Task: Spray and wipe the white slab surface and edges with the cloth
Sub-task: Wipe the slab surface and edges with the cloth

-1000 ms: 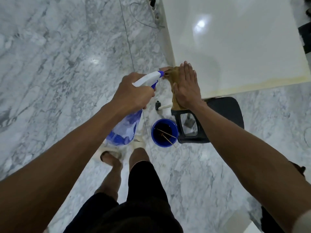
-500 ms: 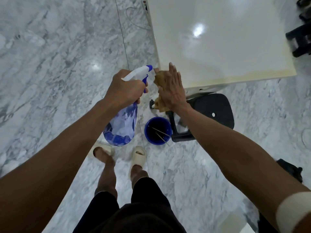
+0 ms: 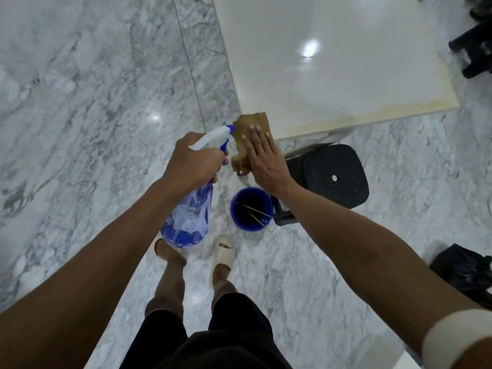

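Observation:
The white slab (image 3: 332, 57) fills the upper right, glossy, with a yellowish stain along its near edge. A tan cloth (image 3: 249, 126) hangs over the slab's near left corner. My right hand (image 3: 262, 157) presses flat on the cloth with straight fingers. My left hand (image 3: 193, 162) grips the trigger head of a blue spray bottle (image 3: 189, 217), just left of the cloth, its white nozzle pointing at the corner.
A blue bucket (image 3: 251, 209) with thin sticks in it stands on the marble floor below the corner. A black stool (image 3: 332, 174) sits under the slab's near edge. A black bag (image 3: 466, 270) lies at the right. My sandalled feet (image 3: 223, 251) stand beside the bucket.
My right hand and the cloth have slid down along the slab's left edge to the near corner. The bottle in my left hand has followed alongside.

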